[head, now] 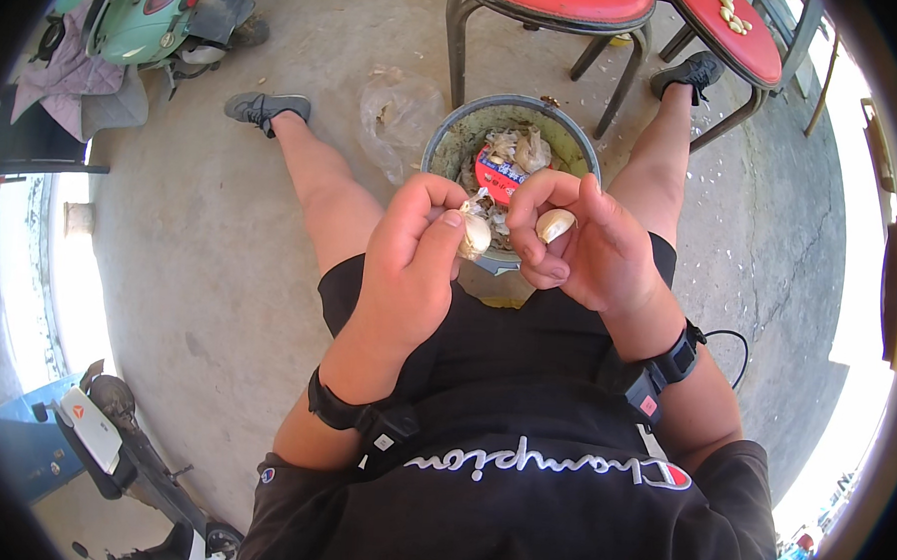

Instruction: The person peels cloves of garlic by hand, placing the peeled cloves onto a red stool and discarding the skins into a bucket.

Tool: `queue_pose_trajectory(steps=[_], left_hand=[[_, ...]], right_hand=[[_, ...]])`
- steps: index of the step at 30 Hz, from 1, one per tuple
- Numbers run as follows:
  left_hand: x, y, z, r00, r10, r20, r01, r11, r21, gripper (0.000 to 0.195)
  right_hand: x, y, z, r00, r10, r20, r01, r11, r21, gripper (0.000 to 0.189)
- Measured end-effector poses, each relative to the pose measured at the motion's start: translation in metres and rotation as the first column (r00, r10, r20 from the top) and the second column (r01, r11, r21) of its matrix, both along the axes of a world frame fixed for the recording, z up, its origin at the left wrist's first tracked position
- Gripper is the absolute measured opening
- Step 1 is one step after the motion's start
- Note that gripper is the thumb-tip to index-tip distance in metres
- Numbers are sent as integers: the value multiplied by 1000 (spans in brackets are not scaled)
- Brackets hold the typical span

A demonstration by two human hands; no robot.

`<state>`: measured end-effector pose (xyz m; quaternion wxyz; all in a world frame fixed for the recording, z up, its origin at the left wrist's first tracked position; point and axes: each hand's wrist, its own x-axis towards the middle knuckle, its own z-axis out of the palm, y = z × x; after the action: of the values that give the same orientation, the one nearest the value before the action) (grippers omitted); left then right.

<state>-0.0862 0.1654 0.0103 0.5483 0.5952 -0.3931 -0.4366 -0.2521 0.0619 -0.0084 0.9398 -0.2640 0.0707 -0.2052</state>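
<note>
My left hand [419, 256] grips a partly broken garlic bulb [474, 236] with papery skin between thumb and fingers. In my right hand [589, 245], a single garlic clove [555, 225] rests against the curled fingers, with the thumb raised away from it. Both hands are over the near side of a round bucket [591, 140]. Inside the bucket lie garlic skins [532, 150], dark scraps and a red and blue printed lid or package [490, 178]. Several peeled cloves [732, 18] lie on the red seat of the stool at the upper right.
Two red-seated stools [573, 0] [759, 49] with dark metal legs stand beyond the bucket. A crumpled clear plastic bag [399, 120] lies on the concrete floor left of it. A green scooter [148, 15] is at upper left, another scooter [137, 454] at lower left. Skin flakes dot the floor at right.
</note>
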Motion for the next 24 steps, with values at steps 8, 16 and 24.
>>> queue_pose_trajectory(steps=[8, 16, 24], left_hand=[[3, -5, -9, 963, 65, -263, -62, 998, 22, 15], [2, -5, -11, 857, 101, -505, -78, 995, 66, 12], [3, 0, -18, 869, -58, -491, 64, 998, -6, 9]], right_hand=[[5, 6, 1, 921, -147, -360, 142, 989, -40, 14], [12, 15, -8, 797, -470, -379, -2, 626, -780, 17], [10, 7, 16, 742, -609, -280, -199, 198, -960, 18]])
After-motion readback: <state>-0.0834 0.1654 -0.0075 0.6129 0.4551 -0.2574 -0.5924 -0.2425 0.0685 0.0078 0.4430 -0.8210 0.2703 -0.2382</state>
